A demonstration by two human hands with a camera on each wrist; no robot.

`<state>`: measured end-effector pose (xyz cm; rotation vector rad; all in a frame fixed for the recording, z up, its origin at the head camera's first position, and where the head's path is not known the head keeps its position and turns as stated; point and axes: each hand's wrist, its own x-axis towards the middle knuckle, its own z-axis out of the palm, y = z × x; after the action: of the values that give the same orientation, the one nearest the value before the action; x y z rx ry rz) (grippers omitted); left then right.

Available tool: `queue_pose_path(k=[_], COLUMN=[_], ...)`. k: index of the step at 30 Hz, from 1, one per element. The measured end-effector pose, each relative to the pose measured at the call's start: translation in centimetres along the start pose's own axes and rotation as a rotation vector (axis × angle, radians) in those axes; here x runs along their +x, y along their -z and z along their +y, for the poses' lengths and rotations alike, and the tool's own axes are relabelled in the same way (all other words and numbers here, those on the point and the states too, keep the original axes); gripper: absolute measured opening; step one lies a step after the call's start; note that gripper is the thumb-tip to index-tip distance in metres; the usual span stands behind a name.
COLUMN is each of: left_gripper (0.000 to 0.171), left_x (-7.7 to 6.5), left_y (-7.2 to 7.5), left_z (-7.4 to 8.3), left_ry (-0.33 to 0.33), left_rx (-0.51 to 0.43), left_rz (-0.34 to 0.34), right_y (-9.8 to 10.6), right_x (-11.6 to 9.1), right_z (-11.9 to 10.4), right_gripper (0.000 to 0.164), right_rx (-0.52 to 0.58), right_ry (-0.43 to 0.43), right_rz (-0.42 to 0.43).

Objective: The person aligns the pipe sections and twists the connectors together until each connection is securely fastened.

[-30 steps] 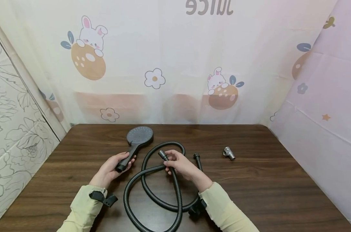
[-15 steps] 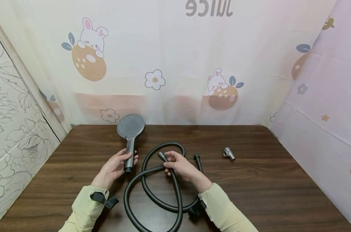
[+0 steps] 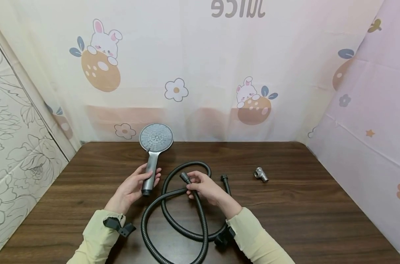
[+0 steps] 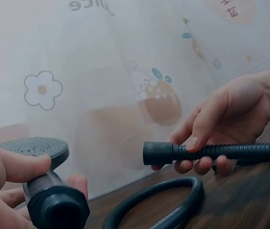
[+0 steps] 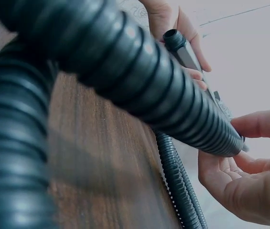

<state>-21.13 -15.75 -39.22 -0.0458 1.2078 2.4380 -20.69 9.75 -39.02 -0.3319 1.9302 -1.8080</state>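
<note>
My left hand (image 3: pixel 131 190) grips a grey handheld shower head (image 3: pixel 150 165) by its handle. The round spray face points toward the head camera, and the threaded handle end is at the bottom. In the left wrist view the open threaded end (image 4: pixel 60 210) faces that camera. My right hand (image 3: pixel 208 187) pinches a black ribbed shower hose (image 3: pixel 201 216) just below its end fitting (image 4: pixel 157 153). That fitting points up and left, apart from the shower head. Loops of the hose lie on the table, and its other end (image 3: pixel 224 178) is right of my right hand.
A small chrome tee-shaped fitting (image 3: pixel 261 175) lies on the dark wooden table (image 3: pixel 319 212) at the right. Behind the table hangs a printed curtain (image 3: pixel 206 66). A black wrist mount (image 3: pixel 118 226) is strapped over the left sleeve.
My left hand has turned the shower head upright, its spray face coming round toward the head camera and its head rising. My right hand and the hose have stayed nearly still.
</note>
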Motion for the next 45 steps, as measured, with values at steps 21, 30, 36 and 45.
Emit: queue_pose_path(k=[21,30,36,45], left_gripper=[0.059,0.064,0.064,0.061], left_x=[0.5,1.0,1.1,1.4], left_y=[-1.8,-2.4,-3.0,-3.8], left_z=[0.3,0.4,0.7,1.0], left_ry=[-0.004,-0.008,-0.004,-0.010], left_rx=[-0.022,0.047,0.032,0.031], left_rz=[-0.005,-0.015,-0.012,-0.018], right_y=[-0.5,-0.8,-0.7,-0.8], right_x=[0.5,0.5,0.6,0.5], right_z=[0.3,0.0,0.0,0.0], right_gripper=[0.034,0.036,0.030,0.030], right_rx=[-0.002,0.037,0.034,0.017], right_ry=[0.031,0.026,0.031,0.023], right_rz=[-0.028,0.005,-0.020,0.022])
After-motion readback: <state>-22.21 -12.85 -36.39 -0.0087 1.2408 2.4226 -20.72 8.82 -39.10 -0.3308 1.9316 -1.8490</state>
